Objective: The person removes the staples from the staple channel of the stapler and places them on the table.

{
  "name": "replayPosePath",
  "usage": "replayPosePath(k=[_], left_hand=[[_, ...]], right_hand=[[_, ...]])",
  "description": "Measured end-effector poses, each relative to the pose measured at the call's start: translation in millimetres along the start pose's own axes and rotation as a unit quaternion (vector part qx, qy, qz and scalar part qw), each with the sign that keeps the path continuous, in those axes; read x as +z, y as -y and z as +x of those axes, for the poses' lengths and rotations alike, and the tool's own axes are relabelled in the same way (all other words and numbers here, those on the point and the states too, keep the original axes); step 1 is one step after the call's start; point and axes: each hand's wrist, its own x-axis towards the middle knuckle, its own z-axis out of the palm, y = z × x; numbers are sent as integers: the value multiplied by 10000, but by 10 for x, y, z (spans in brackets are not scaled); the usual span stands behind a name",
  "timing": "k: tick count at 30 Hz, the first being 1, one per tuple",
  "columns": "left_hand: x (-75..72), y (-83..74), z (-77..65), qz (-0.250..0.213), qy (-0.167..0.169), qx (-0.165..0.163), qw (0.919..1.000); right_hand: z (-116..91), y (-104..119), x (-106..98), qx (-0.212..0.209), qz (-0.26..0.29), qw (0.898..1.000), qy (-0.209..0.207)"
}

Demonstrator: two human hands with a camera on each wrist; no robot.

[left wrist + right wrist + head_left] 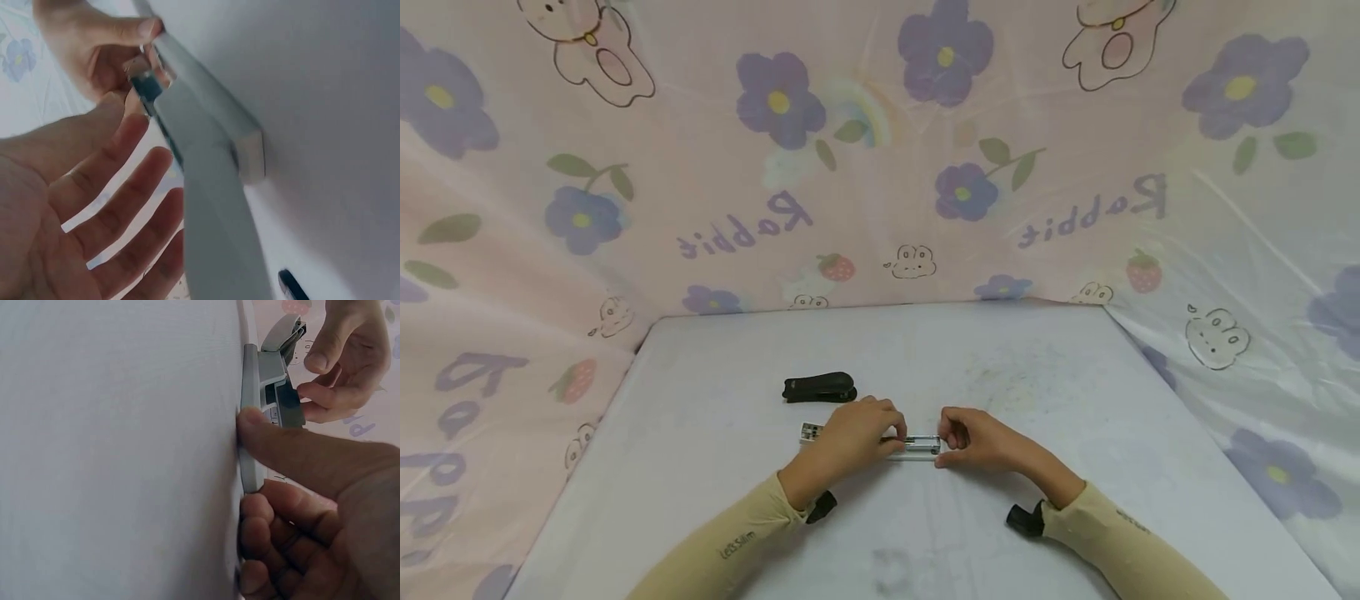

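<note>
Opened grey stapler, partly hidden by left hand (fingers apart), end clamped by curled right hand, lies between black stapler and cut-off near edge of table.

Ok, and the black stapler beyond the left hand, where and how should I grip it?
I'd pinch the black stapler across its middle, coming from above: it is long and narrow, lies roughly left to right, and nothing covers it there. Stay off its right end, which is close to the left hand.
</note>
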Motion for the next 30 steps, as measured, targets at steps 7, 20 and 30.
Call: replayPosePath(k=[7, 20, 30], left_hand=[[83, -56, 43, 218, -4, -109, 9997], [145, -170, 127, 535, -236, -220, 9980], [142, -264, 140, 494, -180, -411, 9978]], right_hand=[[-1, 26, 5, 34, -55, 10000, 11], [15, 51, -5, -23, -89, 10000, 10], [10, 30, 0, -44, -118, 9999, -13]])
